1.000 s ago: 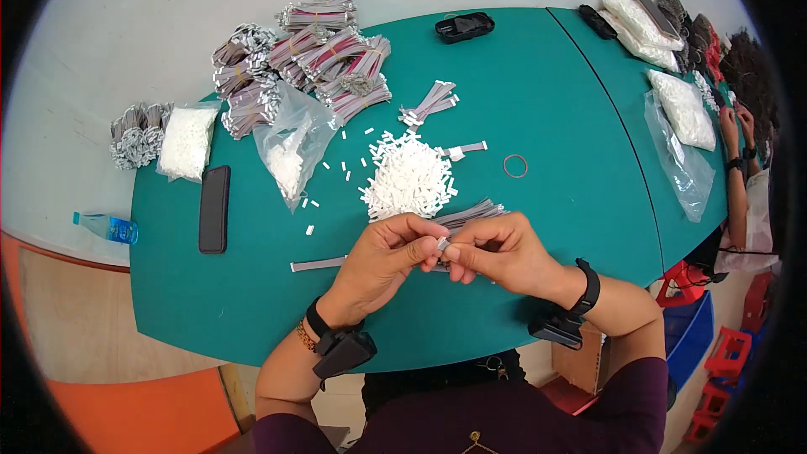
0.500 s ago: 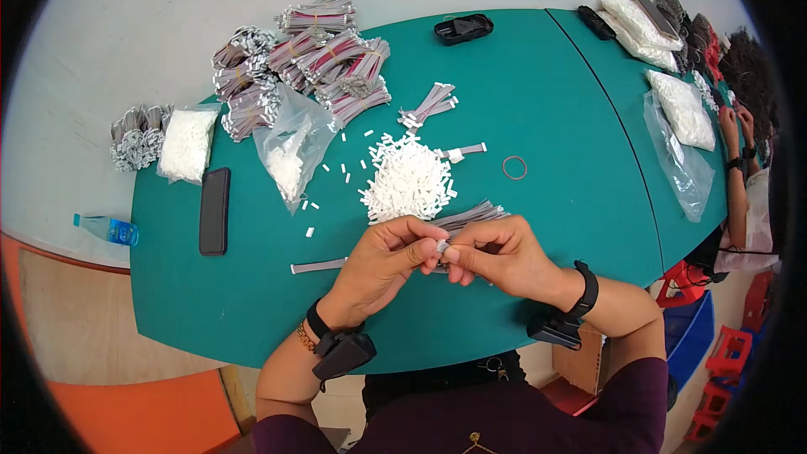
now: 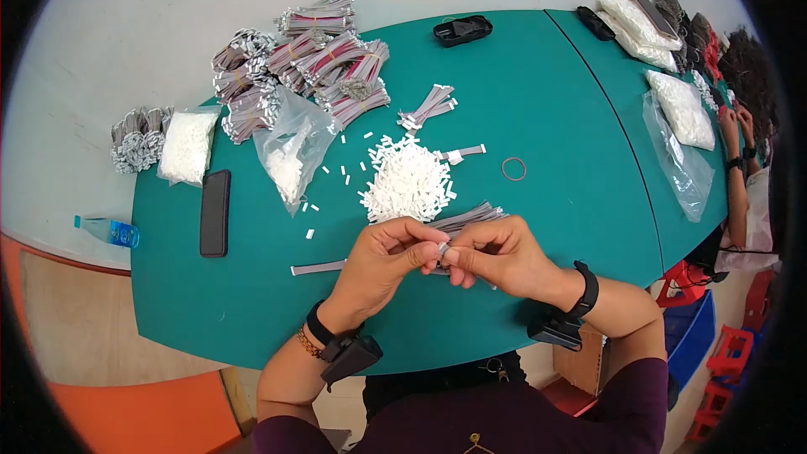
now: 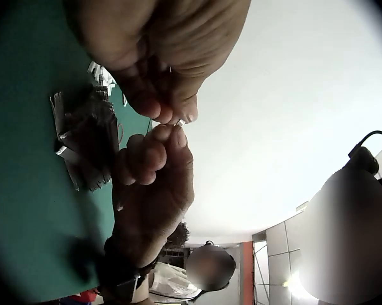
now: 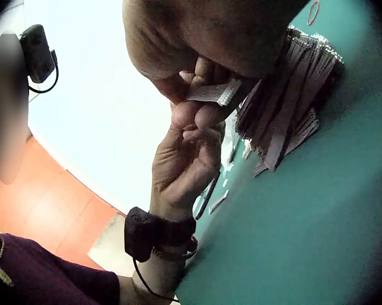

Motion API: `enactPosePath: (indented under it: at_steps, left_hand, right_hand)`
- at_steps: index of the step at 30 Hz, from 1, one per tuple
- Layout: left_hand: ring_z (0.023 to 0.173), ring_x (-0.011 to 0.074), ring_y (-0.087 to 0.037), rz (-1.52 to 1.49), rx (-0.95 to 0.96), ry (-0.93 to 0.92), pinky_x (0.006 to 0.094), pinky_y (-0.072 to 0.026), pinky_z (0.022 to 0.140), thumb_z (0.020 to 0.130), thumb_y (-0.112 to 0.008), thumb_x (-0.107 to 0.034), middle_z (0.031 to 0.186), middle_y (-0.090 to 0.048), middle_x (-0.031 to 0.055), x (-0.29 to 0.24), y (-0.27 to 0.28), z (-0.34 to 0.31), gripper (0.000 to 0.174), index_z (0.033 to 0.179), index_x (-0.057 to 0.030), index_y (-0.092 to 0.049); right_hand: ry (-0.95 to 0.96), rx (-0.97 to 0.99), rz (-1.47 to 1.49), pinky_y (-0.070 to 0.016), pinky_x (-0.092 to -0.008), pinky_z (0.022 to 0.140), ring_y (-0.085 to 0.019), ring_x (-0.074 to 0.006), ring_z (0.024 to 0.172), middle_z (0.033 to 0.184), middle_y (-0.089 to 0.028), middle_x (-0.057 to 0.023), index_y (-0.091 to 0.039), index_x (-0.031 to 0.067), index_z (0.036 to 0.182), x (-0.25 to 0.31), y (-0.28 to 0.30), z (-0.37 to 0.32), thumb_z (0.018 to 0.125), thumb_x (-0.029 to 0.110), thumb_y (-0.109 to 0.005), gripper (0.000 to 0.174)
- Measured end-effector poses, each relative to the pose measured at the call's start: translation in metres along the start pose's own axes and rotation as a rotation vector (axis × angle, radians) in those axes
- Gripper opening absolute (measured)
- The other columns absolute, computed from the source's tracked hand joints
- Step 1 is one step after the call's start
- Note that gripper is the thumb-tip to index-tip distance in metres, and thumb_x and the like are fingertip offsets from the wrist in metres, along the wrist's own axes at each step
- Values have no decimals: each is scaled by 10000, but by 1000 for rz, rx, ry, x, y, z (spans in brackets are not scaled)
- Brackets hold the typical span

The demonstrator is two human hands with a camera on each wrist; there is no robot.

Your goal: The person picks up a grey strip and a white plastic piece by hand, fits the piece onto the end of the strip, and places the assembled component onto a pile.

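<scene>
Both hands meet in front of the white pile. The left hand (image 3: pixel 376 264) pinches a small white connector end (image 3: pixel 443 247) between thumb and forefinger. From the other side, the right hand (image 3: pixel 504 257) pinches the same small piece. In the right wrist view a short grey ribbon cable (image 5: pixel 211 94) with a white end runs under the right hand (image 5: pixel 204 38). The fingertips of both hands touch, hiding part of the piece. A heap of small white connectors (image 3: pixel 407 178) lies just beyond, and a bundle of grey ribbon cables (image 3: pixel 471 215) lies partly behind the right hand.
Bundled cables (image 3: pixel 328 55) are stacked at the back left. An opened plastic bag (image 3: pixel 286 160), a full bag (image 3: pixel 187 145) and a black phone (image 3: pixel 215 213) lie on the left. A red rubber band (image 3: pixel 514 169) lies right of the heap. Another person's hands (image 3: pixel 738 130) show at far right.
Both hands stay almost where they were, still pinching the small piece. The left wrist has turned slightly.
</scene>
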State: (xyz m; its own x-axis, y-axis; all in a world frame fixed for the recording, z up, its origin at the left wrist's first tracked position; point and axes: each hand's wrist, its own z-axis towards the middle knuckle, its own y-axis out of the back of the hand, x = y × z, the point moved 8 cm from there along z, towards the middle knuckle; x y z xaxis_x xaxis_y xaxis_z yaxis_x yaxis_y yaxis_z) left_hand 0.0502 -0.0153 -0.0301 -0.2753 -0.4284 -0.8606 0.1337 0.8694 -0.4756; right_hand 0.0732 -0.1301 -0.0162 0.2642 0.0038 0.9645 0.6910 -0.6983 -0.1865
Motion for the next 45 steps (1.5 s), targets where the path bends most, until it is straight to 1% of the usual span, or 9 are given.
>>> enactPosePath:
  at_steps: [2, 5, 11, 14, 17, 23, 26, 32, 45]
  left_hand:
    - [707, 108, -547, 43, -15, -24, 225, -446, 647, 822, -635, -43, 838, -622, 69, -3, 0, 0, 135, 945, 10, -619]
    - [711, 87, -544, 117, -1, -76, 217, -455, 663, 841, -621, -49, 834, -631, 50, -7, -2, -1, 149, 975, 15, -631]
    - [772, 83, -572, 329, -7, -149, 217, -469, 690, 840, -622, -45, 869, -638, 59, -17, -5, -3, 156, 980, 23, -633]
    - [801, 92, -582, 376, -16, -206, 225, -475, 713, 840, -623, -50, 885, -638, 62, -20, -7, -4, 162, 982, 27, -631]
    - [746, 95, -547, 375, -41, -181, 216, -451, 671, 822, -634, -30, 868, -613, 60, -20, -7, -5, 166, 976, 32, -630]
    - [765, 103, -560, 310, 32, -106, 225, -468, 697, 830, -622, -35, 899, -622, 74, -21, -8, -3, 189, 1003, 43, -622]
    - [777, 110, -572, 324, 27, -114, 228, -477, 712, 827, -623, -28, 894, -620, 77, -22, -8, -3, 183, 996, 44, -623]
    - [834, 133, -595, 397, 46, -207, 245, -495, 751, 818, -625, -8, 912, -618, 90, -26, -7, -4, 173, 982, 46, -625]
    - [838, 149, -596, 378, 95, -262, 251, -495, 732, 810, -637, -23, 924, -618, 101, -25, -10, -3, 157, 959, 30, -640]
  right_hand:
    - [19, 3, 19, -467, -195, 555, -566, -59, 614, 691, -627, -29, -649, 18, 826, -2, 1, 1, 885, 131, -579, 146]
    - [21, -1, -3, -466, -190, 543, -566, -55, 607, 681, -625, -26, -646, 18, 814, -2, 1, 1, 882, 137, -583, 151]
    - [29, -2, -22, -414, -171, 486, -533, -34, 555, 646, -609, -12, -628, 22, 761, -4, 2, 0, 882, 150, -582, 182]
    - [41, -11, -5, -391, -169, 471, -516, -27, 537, 628, -597, -3, -619, 26, 741, -7, 3, 1, 881, 154, -581, 193]
    - [26, -24, -8, -390, -167, 473, -513, -24, 537, 622, -590, 1, -614, 26, 734, -6, 2, 1, 879, 153, -581, 195]
    - [27, -13, 11, -385, -167, 473, -510, -25, 541, 630, -591, -3, -617, 29, 747, -2, 2, 0, 883, 150, -574, 187]
    - [37, 4, 25, -383, -171, 472, -502, -25, 538, 641, -594, -5, -618, 31, 772, -3, 0, 0, 887, 145, -569, 169]
    - [16, 53, 31, -376, -177, 468, -486, -30, 527, 673, -607, -13, -626, 32, 828, -1, -5, -1, 896, 133, -554, 142]
    - [-4, 46, 119, -374, -183, 457, -496, -41, 510, 653, -608, -24, -632, 41, 816, -2, -7, -5, 901, 151, -552, 160]
